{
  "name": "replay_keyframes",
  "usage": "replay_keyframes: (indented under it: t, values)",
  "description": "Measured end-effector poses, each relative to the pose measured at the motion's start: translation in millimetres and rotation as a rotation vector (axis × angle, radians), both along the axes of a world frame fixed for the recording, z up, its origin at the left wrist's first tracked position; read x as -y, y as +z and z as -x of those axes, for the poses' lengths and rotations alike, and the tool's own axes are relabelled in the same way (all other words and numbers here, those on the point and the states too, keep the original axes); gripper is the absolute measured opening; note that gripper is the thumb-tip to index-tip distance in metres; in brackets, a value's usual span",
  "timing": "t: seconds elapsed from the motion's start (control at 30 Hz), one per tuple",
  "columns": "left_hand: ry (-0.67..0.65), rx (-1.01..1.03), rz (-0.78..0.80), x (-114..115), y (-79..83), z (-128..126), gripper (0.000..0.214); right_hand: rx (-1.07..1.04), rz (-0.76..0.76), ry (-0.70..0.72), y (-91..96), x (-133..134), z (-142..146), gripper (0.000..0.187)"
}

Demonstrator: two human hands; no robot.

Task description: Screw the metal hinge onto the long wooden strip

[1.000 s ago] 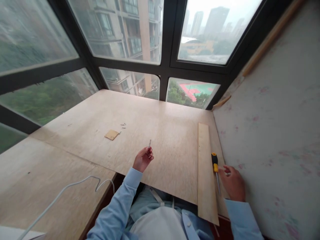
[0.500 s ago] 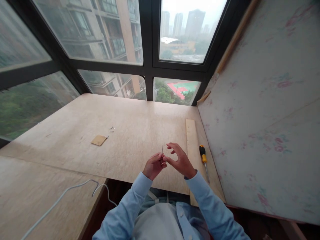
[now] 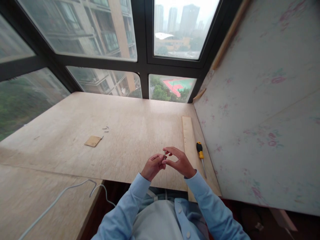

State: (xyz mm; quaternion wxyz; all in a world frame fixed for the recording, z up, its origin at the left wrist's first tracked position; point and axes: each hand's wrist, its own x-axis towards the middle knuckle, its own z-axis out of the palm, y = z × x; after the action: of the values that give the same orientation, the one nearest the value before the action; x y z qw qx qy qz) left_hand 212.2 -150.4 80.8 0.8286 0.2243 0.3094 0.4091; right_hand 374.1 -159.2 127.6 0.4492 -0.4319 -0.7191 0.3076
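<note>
A thin metal screw (image 3: 164,154) stands nearly upright between my two hands, above the table's front part. My left hand (image 3: 153,166) is closed, its fingertips pinching the screw from the left. My right hand (image 3: 180,163) spans the screw's length, index fingertip at its upper end and thumb at the lower end. Its remaining fingers are curled and partly hidden. To the right of my hands lies a long pale wooden strip (image 3: 189,135) with small holes along its left edge. Beyond the strip rests a screwdriver (image 3: 200,151) with a black and yellow handle.
On the wooden tabletop (image 3: 120,113), several small screws (image 3: 105,129) lie left of my hands, near a square tan piece (image 3: 93,141). A white cable (image 3: 58,200) runs over the front left corner. Windows border the far side; a flower-patterned wall panel (image 3: 260,110) borders the right.
My right index finger has come down onto the screw's upper end, where it was apart before. The view has shifted slightly, so the scene sits further left.
</note>
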Motion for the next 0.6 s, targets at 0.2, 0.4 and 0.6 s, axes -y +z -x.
replay_keyframes:
  t: [0.2,0.4,0.6]
  values:
    - [0.009,0.04,0.062,0,-2.7,-1,0.027,0.0,0.027,0.015,-5.0,3,1,0.043]
    - [0.008,0.039,0.081,3,-6.8,1,0.027,-0.06,0.049,0.044,-8.1,6,3,0.043]
    - [0.002,0.032,0.08,5,-5.4,0,0.03,-0.115,0.105,0.067,-16.1,10,2,0.046]
